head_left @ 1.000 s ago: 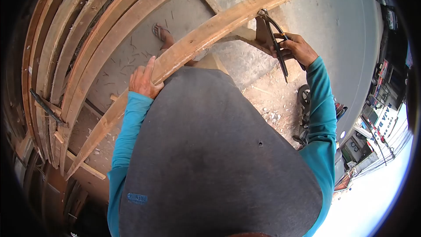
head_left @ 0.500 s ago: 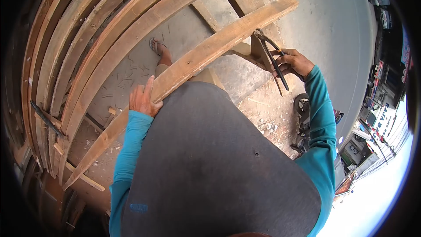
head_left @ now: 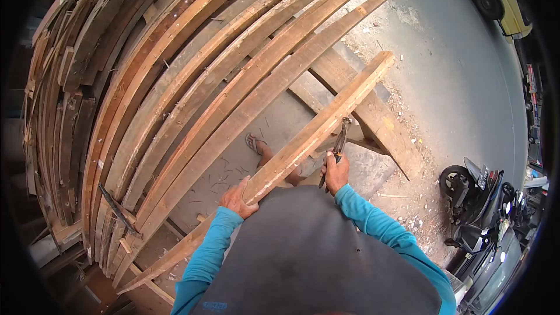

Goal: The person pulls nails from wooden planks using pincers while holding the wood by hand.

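A long wooden beam (head_left: 306, 140) runs diagonally in front of me, with a pale, rough strip along its near edge. My left hand (head_left: 238, 198) is wrapped over this beam toward its lower part. In my right hand (head_left: 336, 174) is a pair of pincers (head_left: 340, 141) with dark handles, gripped in a fist. The pincers' jaws point up and lie at the beam's near edge; whether they bite on a nail is too small to tell. The handles' lower ends stick out below my fist.
Several long beams (head_left: 233, 73) lie side by side at the left, with a dark bar-like tool (head_left: 119, 210) across them. A wooden support (head_left: 379, 122) stands under the beam. My sandalled foot (head_left: 254, 143) is below. A motorcycle (head_left: 472, 192) stands right, beside the road (head_left: 461, 81).
My right hand has moved from holding the pincers' spread handles loosely to gripping them closed, with the arm drawn in nearer my body. The view has shifted, showing more beams at left.
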`<control>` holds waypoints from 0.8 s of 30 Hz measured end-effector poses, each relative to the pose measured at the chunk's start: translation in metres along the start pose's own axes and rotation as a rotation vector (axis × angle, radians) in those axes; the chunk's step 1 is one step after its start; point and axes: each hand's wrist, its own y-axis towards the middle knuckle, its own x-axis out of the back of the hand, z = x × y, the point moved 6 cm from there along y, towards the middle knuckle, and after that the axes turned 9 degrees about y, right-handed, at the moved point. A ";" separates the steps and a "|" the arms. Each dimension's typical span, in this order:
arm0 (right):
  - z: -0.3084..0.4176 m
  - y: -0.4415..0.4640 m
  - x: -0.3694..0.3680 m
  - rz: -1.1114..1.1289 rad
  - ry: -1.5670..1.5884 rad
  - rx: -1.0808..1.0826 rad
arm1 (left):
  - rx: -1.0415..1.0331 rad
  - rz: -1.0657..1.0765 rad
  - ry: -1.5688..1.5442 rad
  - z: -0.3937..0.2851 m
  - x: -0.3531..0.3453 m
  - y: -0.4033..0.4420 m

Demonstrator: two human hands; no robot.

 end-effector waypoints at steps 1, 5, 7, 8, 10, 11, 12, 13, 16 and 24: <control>0.002 -0.006 0.000 -0.008 0.004 -0.025 | -0.026 0.025 -0.093 0.006 -0.006 0.006; 0.008 -0.026 0.008 0.162 -0.200 0.031 | -0.086 0.013 -0.184 0.000 0.001 -0.003; 0.015 -0.020 0.013 0.186 -0.241 0.062 | -0.111 -0.049 -0.100 -0.008 0.008 -0.005; 0.020 -0.019 0.016 0.226 -0.222 0.054 | -0.110 -0.111 -0.036 -0.011 0.012 -0.011; 0.036 -0.010 0.033 0.301 -0.237 0.008 | -0.096 -0.094 0.011 -0.009 0.015 -0.015; 0.050 -0.007 0.044 0.287 -0.241 0.007 | -0.055 -0.101 0.051 -0.005 0.015 -0.017; 0.066 -0.005 0.051 0.309 -0.259 -0.041 | -0.061 -0.102 0.044 -0.003 0.012 -0.018; 0.080 -0.004 0.055 0.335 -0.275 -0.092 | -0.068 -0.139 0.067 0.000 0.011 -0.021; 0.108 0.013 0.072 0.341 -0.252 -0.262 | -0.077 -0.181 0.094 0.001 0.009 -0.021; 0.142 0.044 0.064 0.506 -0.430 -0.350 | -0.056 -0.249 0.144 -0.005 0.002 -0.027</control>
